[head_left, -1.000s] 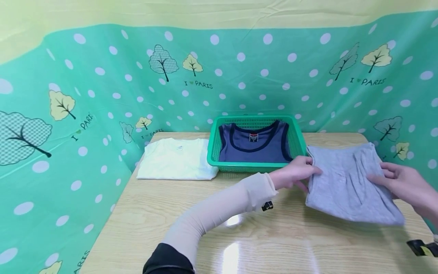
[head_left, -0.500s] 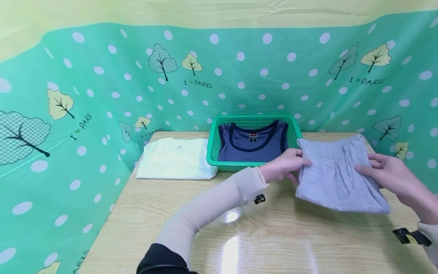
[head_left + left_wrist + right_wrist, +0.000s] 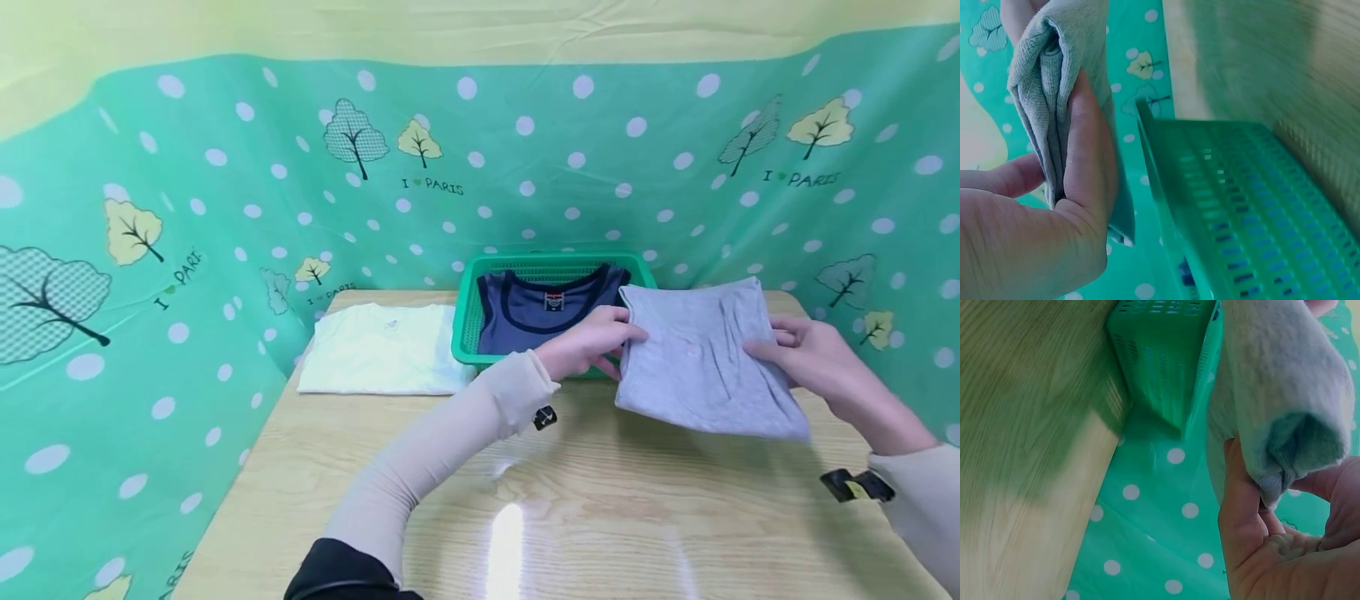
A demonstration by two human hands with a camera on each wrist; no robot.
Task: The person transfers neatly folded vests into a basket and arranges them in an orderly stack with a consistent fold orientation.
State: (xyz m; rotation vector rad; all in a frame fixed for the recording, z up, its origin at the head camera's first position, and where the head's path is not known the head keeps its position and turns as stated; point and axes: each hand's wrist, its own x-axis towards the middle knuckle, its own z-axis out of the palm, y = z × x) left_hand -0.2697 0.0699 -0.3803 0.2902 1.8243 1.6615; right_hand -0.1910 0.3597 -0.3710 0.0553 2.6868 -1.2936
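Observation:
A folded grey garment (image 3: 697, 367), its exact kind unclear, is held above the table between both hands. My left hand (image 3: 588, 340) pinches its left edge, thumb on one face and fingers on the other; the left wrist view shows the folded layers (image 3: 1054, 106) between them. On the opposite edge my right hand (image 3: 817, 358) grips the cloth, and a rolled end (image 3: 1297, 444) shows in the right wrist view. Behind the garment's left side stands a green basket (image 3: 467, 321) with a folded navy tank top (image 3: 517, 333) inside. The garment hides the basket's right front corner.
A folded white shirt (image 3: 382, 350) lies on the wooden table (image 3: 337, 458) left of the basket, touching or very near it. A green dotted cloth (image 3: 525, 167) hangs behind the table and along its left side.
Both hands have carried the grey garment leftward and toward the back, so it now overlaps the basket's right side in view. The basket and white shirt stay where they were.

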